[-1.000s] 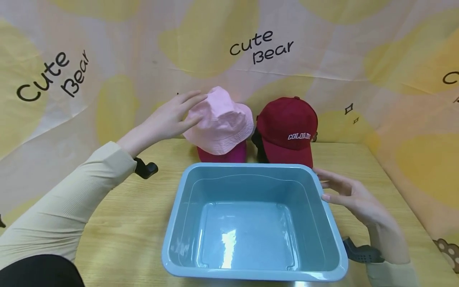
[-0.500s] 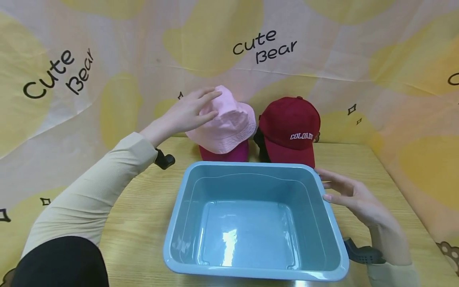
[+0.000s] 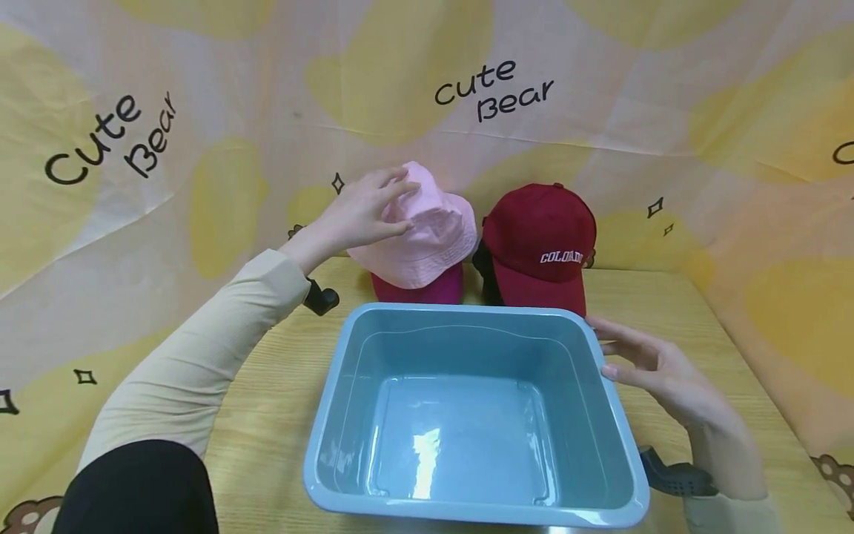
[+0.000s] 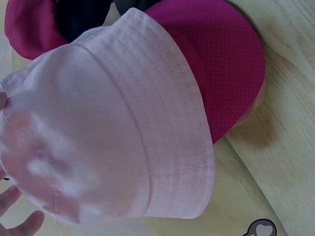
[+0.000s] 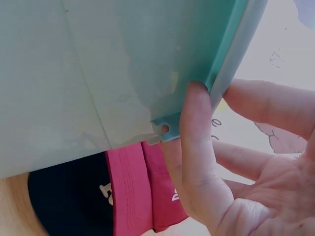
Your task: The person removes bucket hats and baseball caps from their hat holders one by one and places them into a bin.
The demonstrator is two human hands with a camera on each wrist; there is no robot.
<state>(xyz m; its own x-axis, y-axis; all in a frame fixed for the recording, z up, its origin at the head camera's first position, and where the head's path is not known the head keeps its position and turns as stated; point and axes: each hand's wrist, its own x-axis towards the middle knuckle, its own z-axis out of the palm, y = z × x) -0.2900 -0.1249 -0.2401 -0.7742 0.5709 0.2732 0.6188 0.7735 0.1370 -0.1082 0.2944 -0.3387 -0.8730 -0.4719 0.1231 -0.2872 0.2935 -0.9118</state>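
Note:
A pink bucket hat (image 3: 430, 241) rests on top of a magenta cap (image 3: 427, 288), whose dotted brim (image 4: 221, 64) juts out in the left wrist view. My left hand (image 3: 367, 208) is at the crown's left side, fingers spread and slightly bent. In the left wrist view some fingertips (image 4: 32, 223) sit just off the fabric, while another meets the hat at the frame's edge. My right hand (image 3: 650, 363) holds the right rim of a blue plastic basin (image 3: 467, 315), fingers beneath the rim and thumb on it (image 5: 197, 113).
Right of the bucket hat stands a dark red cap (image 3: 540, 233) lettered COLORADO, with a dark cap (image 3: 489, 278) partly hidden behind it. The basin is in front of the hats on a wooden table (image 3: 267, 415). A printed cloth (image 3: 267, 74) hangs behind.
My left hand has moved right, onto the crown of the pink bucket hat, and its fingers have bent a little. My right hand stays at the basin's rim. The hats have not moved.

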